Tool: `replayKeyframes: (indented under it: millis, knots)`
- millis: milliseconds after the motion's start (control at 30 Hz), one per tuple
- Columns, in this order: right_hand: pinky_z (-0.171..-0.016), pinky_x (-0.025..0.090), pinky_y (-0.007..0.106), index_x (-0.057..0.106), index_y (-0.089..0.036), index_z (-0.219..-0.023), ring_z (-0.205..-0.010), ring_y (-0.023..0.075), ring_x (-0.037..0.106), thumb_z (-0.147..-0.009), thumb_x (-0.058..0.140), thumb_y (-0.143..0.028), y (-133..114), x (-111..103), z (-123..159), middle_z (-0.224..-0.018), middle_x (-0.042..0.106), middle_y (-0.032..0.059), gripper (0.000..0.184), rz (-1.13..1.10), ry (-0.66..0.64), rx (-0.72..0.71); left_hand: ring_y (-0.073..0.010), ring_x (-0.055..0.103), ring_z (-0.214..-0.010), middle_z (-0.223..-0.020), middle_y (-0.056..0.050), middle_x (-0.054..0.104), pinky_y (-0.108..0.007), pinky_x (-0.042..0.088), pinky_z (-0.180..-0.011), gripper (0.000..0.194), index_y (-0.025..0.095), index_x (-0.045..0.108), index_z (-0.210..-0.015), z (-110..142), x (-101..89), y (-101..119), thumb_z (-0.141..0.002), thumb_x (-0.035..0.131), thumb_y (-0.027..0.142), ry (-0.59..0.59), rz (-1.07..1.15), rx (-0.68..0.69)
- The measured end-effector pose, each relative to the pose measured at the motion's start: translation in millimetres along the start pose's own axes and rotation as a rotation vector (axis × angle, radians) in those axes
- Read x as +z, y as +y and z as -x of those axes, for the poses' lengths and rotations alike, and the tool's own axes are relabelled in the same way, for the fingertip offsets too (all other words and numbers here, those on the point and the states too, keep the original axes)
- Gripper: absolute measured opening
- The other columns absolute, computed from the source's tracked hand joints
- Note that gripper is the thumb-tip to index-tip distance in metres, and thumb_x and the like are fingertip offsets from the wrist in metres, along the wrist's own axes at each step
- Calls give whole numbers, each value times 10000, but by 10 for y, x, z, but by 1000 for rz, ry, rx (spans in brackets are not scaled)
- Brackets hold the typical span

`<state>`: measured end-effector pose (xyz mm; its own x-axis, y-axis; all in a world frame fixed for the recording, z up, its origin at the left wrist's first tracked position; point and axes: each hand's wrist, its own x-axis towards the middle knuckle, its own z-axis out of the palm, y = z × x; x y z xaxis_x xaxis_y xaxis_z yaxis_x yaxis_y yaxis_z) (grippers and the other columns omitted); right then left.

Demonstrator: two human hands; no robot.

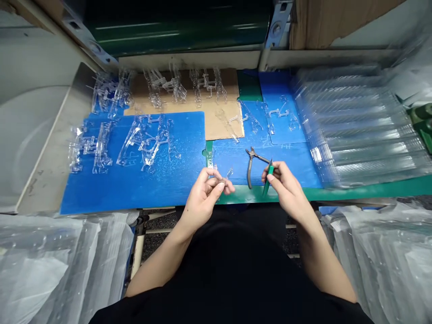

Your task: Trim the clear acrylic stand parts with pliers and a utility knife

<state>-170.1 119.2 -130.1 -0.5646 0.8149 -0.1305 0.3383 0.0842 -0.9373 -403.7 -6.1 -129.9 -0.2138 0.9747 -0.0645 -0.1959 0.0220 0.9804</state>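
Head view, small clear plastic piece [222, 181] pinched by the left hand [201, 201] above the blue corrugated board [168, 189], green-handled tool [269, 177] gripped by the right hand [284, 186], side cutters [250, 164] laid on blue board nearby, clear plastic parts [145, 144] spread beyond.

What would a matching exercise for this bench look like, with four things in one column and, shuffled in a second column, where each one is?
Things:
A. Metal side cutters
B. Green-handled tool
C. Small clear plastic piece
D. Stacked clear plastic trays

Places:
1. Pinched in the left hand
2. Piled at the far right
3. Lying on the blue board
4. Gripped in the right hand

Pairs: A-3, B-4, C-1, D-2
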Motion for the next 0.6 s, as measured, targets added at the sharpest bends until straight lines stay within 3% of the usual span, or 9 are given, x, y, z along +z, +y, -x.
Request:
replayKeyframes:
  millis: [67,167,300,367,467,600]
  knots:
    - [-947,508,388,511,-266,-1199,-958,216,649,-1142,483,-414,-118,123,100,-1083,644,37,161,-87,-67,15,-137,626,-787,-846,4,663,-255,493,-742,196,234,553,-1191,41,-44,-24,-1085,656,363,9,-65,60]
    - [-851,487,349,537,-274,-1244,-881,194,609,-1173,440,-415,-279,245,202,-1030,609,17,185,17,-117,14,-126,588,-753,-842,11,618,-258,472,-724,227,242,618,-1301,87,-101,-43,-1100,631,347,19,-206,158]
    - [-893,468,333,604,-245,-1348,-975,192,625,-1189,427,-306,-464,311,286,-1084,633,47,246,264,-79,-213,-150,645,-834,-875,-23,702,-286,503,-791,101,211,732,-1116,104,-161,3,-1090,638,237,12,-417,316]
    - [-824,471,317,613,-225,-1395,-907,184,622,-1173,472,-257,-535,318,321,-1054,621,53,265,393,-27,-330,-166,668,-876,-908,-39,748,-299,518,-809,104,200,751,-1093,105,-176,48,-1077,649,194,5,-472,406]
    - [-726,456,312,625,-221,-1435,-802,170,607,-1142,537,-210,-620,312,370,-1024,622,52,306,576,0,-397,-169,682,-886,-951,-48,770,-308,530,-807,135,188,756,-1134,112,-183,108,-1055,661,133,-8,-512,478]
    - [-733,467,318,662,-204,-1420,-805,172,619,-1112,583,-155,-703,306,412,-1004,653,55,322,643,-3,-450,-175,683,-892,-947,-52,772,-328,529,-821,189,181,759,-1159,128,-185,140,-1027,676,74,-5,-544,528]
